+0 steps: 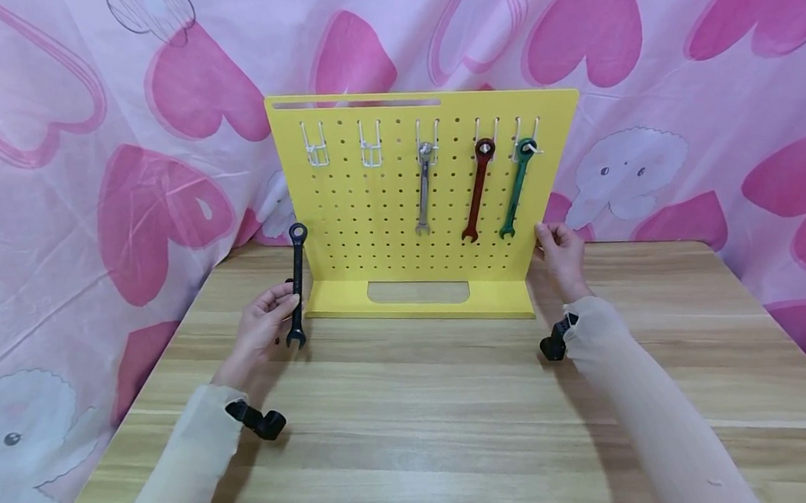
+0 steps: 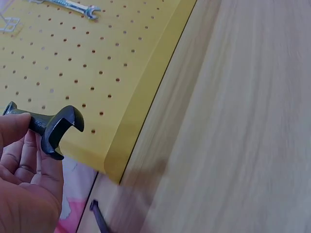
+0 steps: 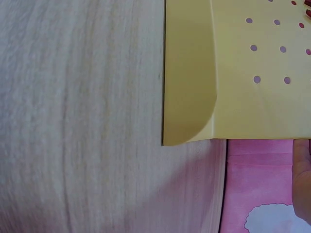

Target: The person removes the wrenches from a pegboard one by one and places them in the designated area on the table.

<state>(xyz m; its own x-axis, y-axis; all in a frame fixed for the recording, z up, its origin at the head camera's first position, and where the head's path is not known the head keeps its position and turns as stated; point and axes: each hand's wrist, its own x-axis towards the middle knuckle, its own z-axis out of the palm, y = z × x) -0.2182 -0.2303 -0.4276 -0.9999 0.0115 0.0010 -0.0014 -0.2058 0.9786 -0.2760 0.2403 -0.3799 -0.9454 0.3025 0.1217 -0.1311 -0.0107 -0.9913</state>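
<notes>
My left hand [image 1: 266, 321] pinches a black combination wrench [image 1: 297, 266] by its shaft, just left of a yellow pegboard [image 1: 374, 238]. The wrench stands nearly upright, ring end up; its open jaw end faces the camera in the left wrist view. At the board's right edge, my right hand [image 1: 561, 253] grips the side between thumb and fingers; only part of that hand [image 3: 302, 184] enters the right wrist view. A silver wrench [image 1: 424, 189], a red wrench [image 1: 478, 191] and a green wrench [image 1: 518, 188] hang from hooks on the board.
White wire hooks [image 1: 371, 144] line the board's upper part. Its foot [image 1: 420, 310] rests on a wooden table [image 1: 413, 420]. Another dark, slim object [image 2: 98, 216] lies behind my left hand. A pink heart-patterned cloth [image 1: 226, 85] hangs behind the table.
</notes>
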